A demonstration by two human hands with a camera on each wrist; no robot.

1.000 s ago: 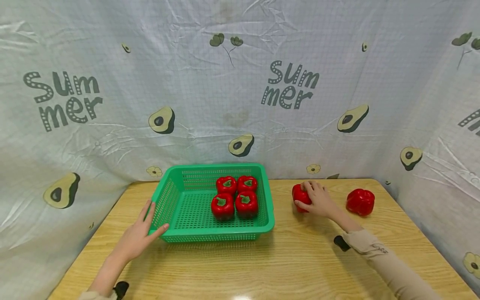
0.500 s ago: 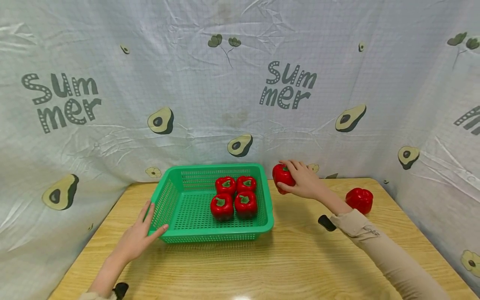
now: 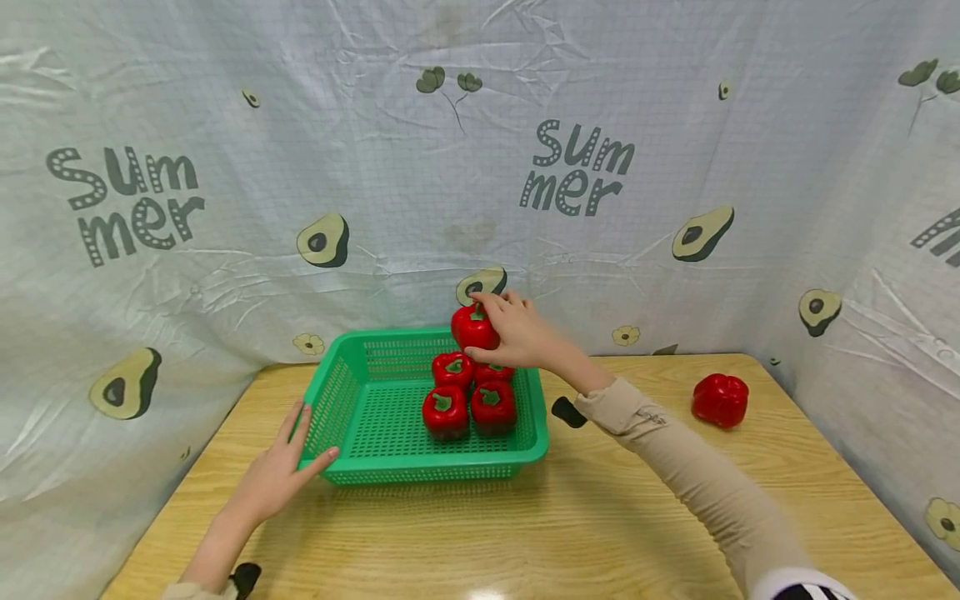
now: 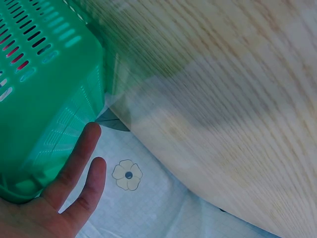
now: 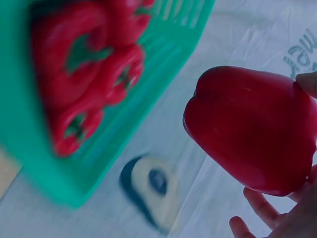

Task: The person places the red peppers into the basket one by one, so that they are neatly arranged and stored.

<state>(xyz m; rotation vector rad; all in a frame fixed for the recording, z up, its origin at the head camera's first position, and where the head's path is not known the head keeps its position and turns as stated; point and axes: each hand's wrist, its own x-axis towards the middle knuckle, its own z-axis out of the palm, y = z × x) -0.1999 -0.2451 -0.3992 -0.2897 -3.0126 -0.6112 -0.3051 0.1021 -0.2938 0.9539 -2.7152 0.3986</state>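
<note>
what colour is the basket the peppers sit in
Green, a slotted plastic basket; the head view shows it best.

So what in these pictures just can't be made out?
- Head view: the back right pepper in the green basket is mostly covered by the right hand and the pepper it holds.
- Right wrist view: the basket peppers are motion-blurred; no clear count.
- Left wrist view: the left hand is cut off by the frame edge; the thumb is unseen.
</note>
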